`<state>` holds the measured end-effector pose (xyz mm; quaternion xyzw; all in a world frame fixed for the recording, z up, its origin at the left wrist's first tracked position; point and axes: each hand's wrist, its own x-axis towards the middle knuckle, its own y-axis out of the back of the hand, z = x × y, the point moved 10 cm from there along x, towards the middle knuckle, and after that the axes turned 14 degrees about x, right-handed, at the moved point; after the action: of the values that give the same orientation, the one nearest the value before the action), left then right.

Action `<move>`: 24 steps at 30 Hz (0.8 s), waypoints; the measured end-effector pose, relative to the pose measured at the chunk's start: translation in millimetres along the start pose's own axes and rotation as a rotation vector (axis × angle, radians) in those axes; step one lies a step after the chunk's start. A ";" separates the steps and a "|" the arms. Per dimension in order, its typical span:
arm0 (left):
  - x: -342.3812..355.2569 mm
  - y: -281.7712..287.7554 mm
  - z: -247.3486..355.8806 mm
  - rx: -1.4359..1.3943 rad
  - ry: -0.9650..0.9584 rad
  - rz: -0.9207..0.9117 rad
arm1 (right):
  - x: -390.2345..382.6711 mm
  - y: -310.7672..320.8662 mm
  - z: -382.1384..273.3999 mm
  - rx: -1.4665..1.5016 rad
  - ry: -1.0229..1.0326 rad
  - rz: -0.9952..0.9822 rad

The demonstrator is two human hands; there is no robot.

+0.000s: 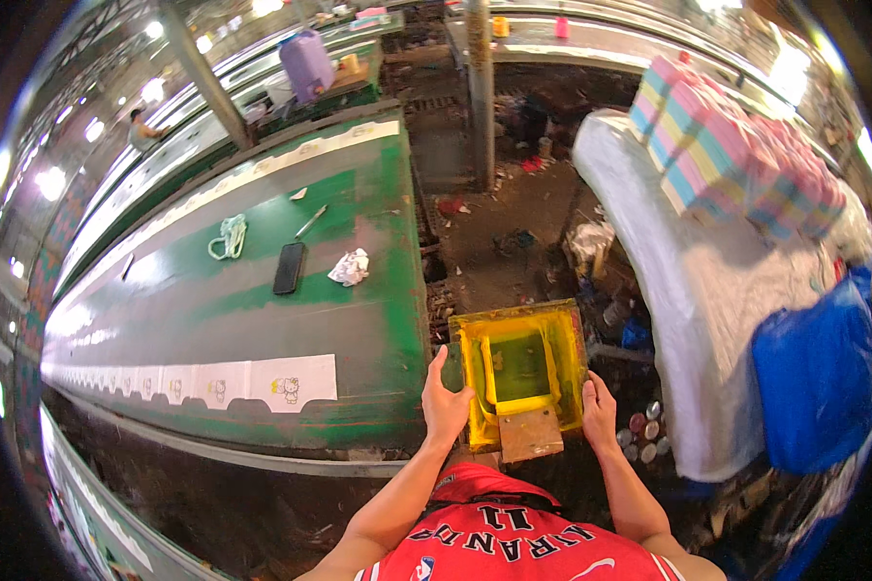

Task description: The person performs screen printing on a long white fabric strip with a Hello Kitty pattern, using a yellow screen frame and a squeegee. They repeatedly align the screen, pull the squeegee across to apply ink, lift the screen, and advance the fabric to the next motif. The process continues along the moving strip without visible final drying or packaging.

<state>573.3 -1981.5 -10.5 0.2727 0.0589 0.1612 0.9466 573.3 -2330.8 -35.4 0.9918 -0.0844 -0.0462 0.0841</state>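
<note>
In front of my body is a screen-printing frame (570, 334), smeared with yellow ink and with a darker mesh window in its middle. My left hand (446, 402) grips its left side, thumb on top and most fingers hidden. On the opposite side my right hand (599, 409) is closed around the edge. A squeegee with a flat wooden grip (530, 434) rests at the near end of the frame. Left of the frame, white paper or cloth pieces (291, 382) printed with small cartoon figures run in a row along the table's near edge.
On the long green table (378, 320) lie a black phone (289, 268), a thin tool (311, 222), a crumpled white wad (350, 267) and a pale looped strip (229, 238). Striped pastel stacks (707, 136) stand on a covered table at right, near a blue bag (814, 368). A post (480, 97) rises ahead.
</note>
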 end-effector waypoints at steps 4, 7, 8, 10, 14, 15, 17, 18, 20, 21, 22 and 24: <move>19.3 24.3 -5.6 -0.017 0.033 0.140 | 48.5 -38.4 -24.8 -0.033 0.020 -0.125; 18.9 56.4 4.9 -0.050 0.113 0.248 | 78.9 -68.9 -29.5 -0.027 0.029 -0.242; 17.9 67.9 11.5 -0.016 0.106 0.296 | 89.9 -76.8 -26.8 -0.013 0.031 -0.279; 9.4 95.9 13.2 0.031 0.138 0.396 | 98.7 -111.2 -49.4 -0.011 0.039 -0.378; -20.1 138.3 -0.7 0.050 0.236 0.559 | 99.0 -171.9 -95.3 0.004 0.116 -0.563; -29.3 146.2 -5.2 0.020 0.281 0.589 | 96.4 -184.6 -103.9 0.009 0.154 -0.594; -51.2 161.2 -15.3 -0.020 0.367 0.667 | 90.7 -212.2 -112.6 -0.008 0.168 -0.674; -65.2 167.6 -20.1 -0.031 0.409 0.719 | 84.4 -229.2 -118.6 -0.034 0.133 -0.746; -93.8 176.2 -31.5 0.015 0.467 0.822 | 69.7 -261.8 -120.5 -0.083 0.057 -0.885; -107.2 181.1 -30.7 0.062 0.481 0.871 | 67.2 -274.4 -120.8 -0.048 0.123 -0.921; -118.9 186.3 -28.5 0.111 0.494 0.916 | 64.9 -286.7 -115.0 -0.008 0.186 -0.953; -147.2 187.7 -31.8 -0.011 0.624 0.962 | 54.5 -309.9 -111.5 0.023 0.230 -1.049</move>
<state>377.1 -1865.4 66.5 0.2035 0.2040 0.6472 0.7057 688.0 -2021.5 15.7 0.9002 0.4320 0.0280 0.0477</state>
